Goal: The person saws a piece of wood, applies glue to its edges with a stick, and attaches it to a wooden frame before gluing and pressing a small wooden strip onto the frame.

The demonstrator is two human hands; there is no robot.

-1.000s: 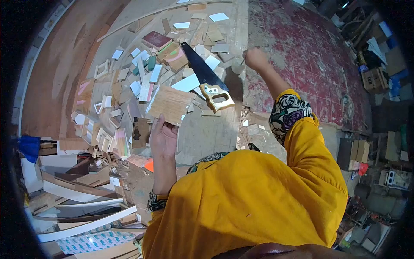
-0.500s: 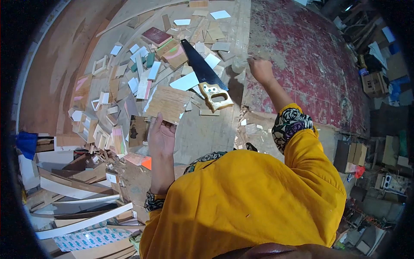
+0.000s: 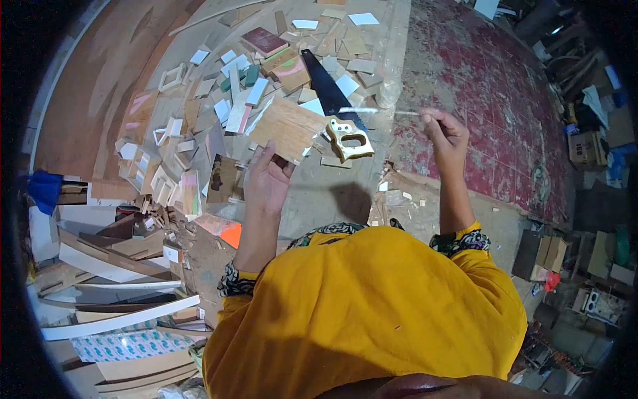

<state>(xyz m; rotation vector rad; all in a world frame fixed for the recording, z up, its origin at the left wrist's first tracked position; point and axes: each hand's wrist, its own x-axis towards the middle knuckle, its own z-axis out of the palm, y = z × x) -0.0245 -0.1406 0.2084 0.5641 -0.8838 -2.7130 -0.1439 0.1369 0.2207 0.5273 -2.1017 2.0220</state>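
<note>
Two hands are up over the counter [image 3: 332, 199]. The left hand [image 3: 266, 183] has its grip closed on the near edge of a plywood piece [image 3: 287, 128], held flat just above the scatter of offcuts [image 3: 199, 133]; that hold has not altered over the last second, though the piece now sits higher and closer to the saw. The right hand [image 3: 446, 133] has drawn back from the counter's far edge toward the body, and its grip is pinched shut on a thin stick [image 3: 379, 111], pale and blurred, that juts out to the left of the fingers toward the plywood. I judge the stick has just been picked up and is being brought across to the held piece.

Between the two grips lies a handsaw [image 3: 339, 110], its wooden handle nearest the plywood's right corner and its dark blade running away beyond it. Loose offcuts crowd everything to the left of the left grip. Below the right grip is the red floor [image 3: 492, 86], with wood chips near the counter's edge.
</note>
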